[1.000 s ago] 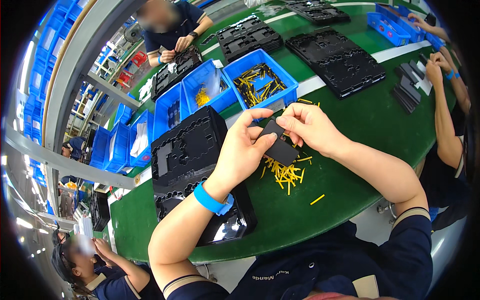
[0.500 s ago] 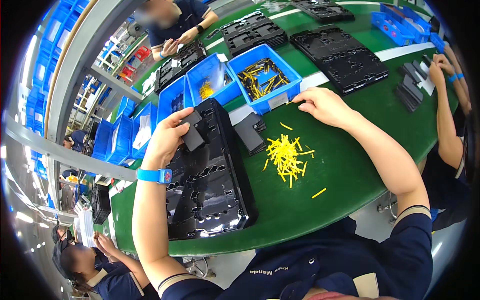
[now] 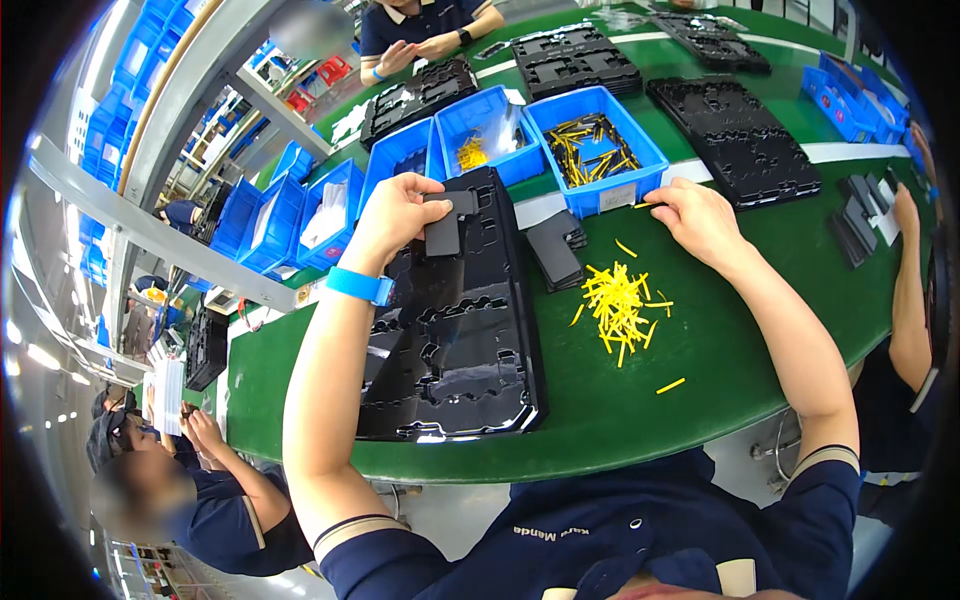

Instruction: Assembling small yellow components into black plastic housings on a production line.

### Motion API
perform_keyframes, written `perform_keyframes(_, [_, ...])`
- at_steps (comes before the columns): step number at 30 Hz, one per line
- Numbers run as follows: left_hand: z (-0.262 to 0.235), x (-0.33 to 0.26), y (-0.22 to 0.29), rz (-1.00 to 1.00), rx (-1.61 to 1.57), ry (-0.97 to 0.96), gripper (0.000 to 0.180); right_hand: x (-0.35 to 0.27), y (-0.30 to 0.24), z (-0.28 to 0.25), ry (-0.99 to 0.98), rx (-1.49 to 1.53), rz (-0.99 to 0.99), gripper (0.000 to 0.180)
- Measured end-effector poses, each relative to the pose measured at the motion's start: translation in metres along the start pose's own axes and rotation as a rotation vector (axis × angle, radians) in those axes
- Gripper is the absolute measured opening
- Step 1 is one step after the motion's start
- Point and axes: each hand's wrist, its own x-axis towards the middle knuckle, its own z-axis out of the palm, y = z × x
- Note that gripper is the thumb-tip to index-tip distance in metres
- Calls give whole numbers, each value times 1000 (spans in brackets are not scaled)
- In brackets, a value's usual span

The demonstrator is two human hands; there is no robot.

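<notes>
My left hand [image 3: 400, 218] grips a flat dark grey piece [image 3: 443, 235] with a stepped outline, thumb on top of it. It is over the far end of a glossy black moulded tray [image 3: 455, 355]. My right hand [image 3: 703, 222] pinches a thin yellow strip [image 3: 644, 205] close to the front of a blue bin [image 3: 655, 165], which contains black-and-yellow strips. Below that hand, loose yellow strips [image 3: 618, 305] lie heaped on the green table. More dark grey flat pieces [image 3: 555, 255] rest between the tray and the heap.
Other blue bins [image 3: 480, 160] stand left of the strip bin, one with yellow strips and a clear bag. Black trays [image 3: 740, 140] lie farther back. A co-worker's hands [image 3: 410, 55] are across the table; other people sit at left and right. A grey metal frame [image 3: 170, 225] crosses the left side.
The whole view has shifted, so the table appears farther right. My left hand has turned the dark grey piece more upright. The yellow strip in my right fingers shows more plainly.
</notes>
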Motion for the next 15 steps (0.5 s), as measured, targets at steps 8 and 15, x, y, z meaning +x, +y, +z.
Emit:
perform_keyframes(8, [8,-11,-14,252,361,99,30,8,-5,-5,-180,56,44,18])
perform_keyframes(15, [30,-46,36,418,122,83,16,10,5,-13,-377,209,142,22])
